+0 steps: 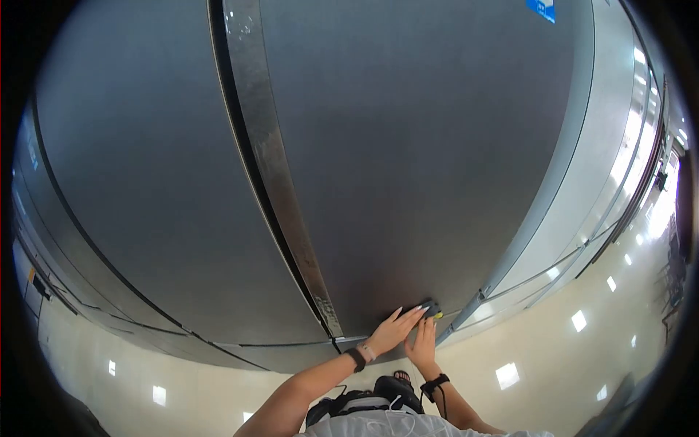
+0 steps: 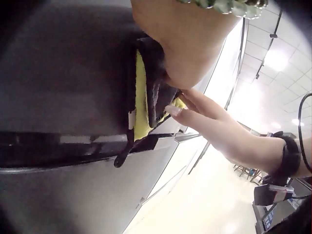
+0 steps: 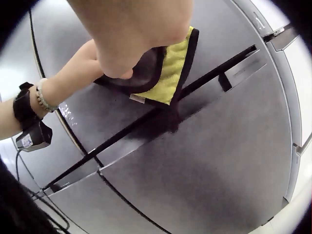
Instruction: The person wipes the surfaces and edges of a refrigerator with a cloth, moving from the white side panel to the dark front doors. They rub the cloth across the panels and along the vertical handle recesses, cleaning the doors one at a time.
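A dark grey and yellow-green cloth (image 1: 432, 306), edged in black, lies against the grey door panel (image 1: 408, 160) near its lower right corner. My left hand (image 1: 391, 333) rests across the cloth with its fingers stretched out. Just below and to the right, my right hand (image 1: 422, 347) touches the cloth's lower side, fingers straight and pointing up the door. In the left wrist view, a cloth corner (image 2: 141, 119) folds away from the panel, with the right thumb at its edge. The cloth's yellow-green face (image 3: 171, 80) shows beyond the right hand in the right wrist view.
A dark slot (image 3: 204, 78) runs along the panel's lower edge, with another panel (image 3: 204, 165) below it. To the left, a vertical gap (image 1: 251, 156) separates two tall doors. A shiny pale floor (image 1: 553, 349) spreads around. Cords hang from the wrist cameras.
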The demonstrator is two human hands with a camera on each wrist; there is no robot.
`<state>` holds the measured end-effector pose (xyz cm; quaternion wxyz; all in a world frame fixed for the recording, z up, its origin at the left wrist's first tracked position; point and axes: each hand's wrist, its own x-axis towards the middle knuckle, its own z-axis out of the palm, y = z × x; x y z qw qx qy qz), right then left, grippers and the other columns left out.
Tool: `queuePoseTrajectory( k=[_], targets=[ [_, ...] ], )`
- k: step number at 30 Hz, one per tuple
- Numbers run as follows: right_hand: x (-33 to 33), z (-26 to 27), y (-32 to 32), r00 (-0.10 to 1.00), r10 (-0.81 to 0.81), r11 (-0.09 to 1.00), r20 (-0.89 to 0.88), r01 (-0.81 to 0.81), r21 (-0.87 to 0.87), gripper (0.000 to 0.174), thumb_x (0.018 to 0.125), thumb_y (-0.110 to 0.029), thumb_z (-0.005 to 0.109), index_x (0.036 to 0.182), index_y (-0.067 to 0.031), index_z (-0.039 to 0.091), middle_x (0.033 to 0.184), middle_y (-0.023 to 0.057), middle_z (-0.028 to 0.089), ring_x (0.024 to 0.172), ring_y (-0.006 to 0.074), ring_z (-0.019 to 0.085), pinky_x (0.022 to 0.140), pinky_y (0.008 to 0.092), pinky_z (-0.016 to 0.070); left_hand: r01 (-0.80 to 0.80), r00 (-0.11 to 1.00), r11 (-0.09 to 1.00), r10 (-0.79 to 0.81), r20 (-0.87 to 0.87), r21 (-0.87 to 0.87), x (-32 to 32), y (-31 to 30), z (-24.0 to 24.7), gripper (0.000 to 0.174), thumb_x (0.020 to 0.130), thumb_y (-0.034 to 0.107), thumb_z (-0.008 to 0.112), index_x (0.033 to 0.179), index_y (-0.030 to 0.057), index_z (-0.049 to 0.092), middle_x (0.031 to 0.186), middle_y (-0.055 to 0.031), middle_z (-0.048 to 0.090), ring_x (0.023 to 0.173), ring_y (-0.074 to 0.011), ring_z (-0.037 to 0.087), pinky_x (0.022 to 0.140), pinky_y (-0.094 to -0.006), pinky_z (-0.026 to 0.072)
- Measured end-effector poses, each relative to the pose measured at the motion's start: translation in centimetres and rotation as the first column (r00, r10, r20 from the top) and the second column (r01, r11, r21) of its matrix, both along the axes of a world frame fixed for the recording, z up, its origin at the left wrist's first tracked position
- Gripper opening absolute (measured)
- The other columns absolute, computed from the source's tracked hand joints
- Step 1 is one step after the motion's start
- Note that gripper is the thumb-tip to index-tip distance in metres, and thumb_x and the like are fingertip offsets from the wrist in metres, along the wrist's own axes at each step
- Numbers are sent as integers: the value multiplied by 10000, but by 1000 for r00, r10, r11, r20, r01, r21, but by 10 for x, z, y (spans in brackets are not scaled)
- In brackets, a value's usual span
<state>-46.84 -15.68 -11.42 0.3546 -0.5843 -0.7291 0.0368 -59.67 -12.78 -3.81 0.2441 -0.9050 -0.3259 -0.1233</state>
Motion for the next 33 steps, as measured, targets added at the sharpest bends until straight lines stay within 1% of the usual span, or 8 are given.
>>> queuePoseTrajectory(
  k=[5,12,16,22,25,28,30,33],
  targets=[
    [-20,11,-5,985,156,987,77,-157,11,642,636,-187,589,1133,90,291,1192,296,240,1123,429,228,928,492,191,-120,984,962,149,102,-245,-49,-19,-10,495,744,183,396,1218,71,308,1287,-17,266,1186,-127,241,912,-359,253],
    [-44,74,-1,928,305,945,212,-323,53,592,649,-211,580,1111,73,341,1185,258,285,1102,406,272,930,491,184,-330,902,913,380,204,-241,-85,-51,11,518,710,154,426,1208,57,323,1283,-21,265,1184,-137,244,887,-415,277],
    [-51,120,10,872,324,917,366,-385,107,500,682,-239,553,1081,26,410,1146,189,371,1088,324,325,910,507,208,-420,819,877,477,318,-234,-89,-55,35,526,685,162,457,1191,60,350,1274,-16,280,1169,-146,272,885,-437,266],
    [-70,196,21,874,329,865,357,-431,256,453,692,-208,541,1084,-7,433,1156,158,372,1077,306,343,892,509,227,-459,703,887,399,588,-52,-90,-54,112,427,679,125,484,1093,31,442,1176,-111,387,1097,-230,369,838,-523,271],
    [-86,233,23,910,295,829,292,-396,396,428,701,-148,521,1098,-15,434,1174,150,370,1058,302,369,907,501,209,-371,680,919,173,713,131,-94,-54,149,420,658,71,490,1073,17,457,1159,-166,396,1052,-302,406,854,-480,288],
    [-102,251,30,929,241,791,281,-355,498,413,699,-134,511,1090,-17,449,1173,139,384,1047,295,383,919,494,193,-318,621,937,89,778,146,-96,-39,177,421,663,72,485,1078,4,450,1157,-183,392,1053,-324,400,863,-443,308],
    [-111,255,31,944,220,784,246,-321,531,395,698,-131,505,1079,-31,469,1164,120,403,1031,286,398,920,489,189,-318,617,934,76,783,160,-97,-27,186,444,683,108,494,1096,-34,417,1158,-230,368,1063,-380,369,870,-457,307],
    [-117,254,39,960,175,747,217,-273,606,375,685,-150,518,1051,-73,498,1121,86,443,956,258,437,868,461,262,-390,615,908,130,778,156,-94,-22,188,434,703,100,471,1117,-14,408,1168,-219,366,1072,-357,374,866,-425,325]
  ],
)
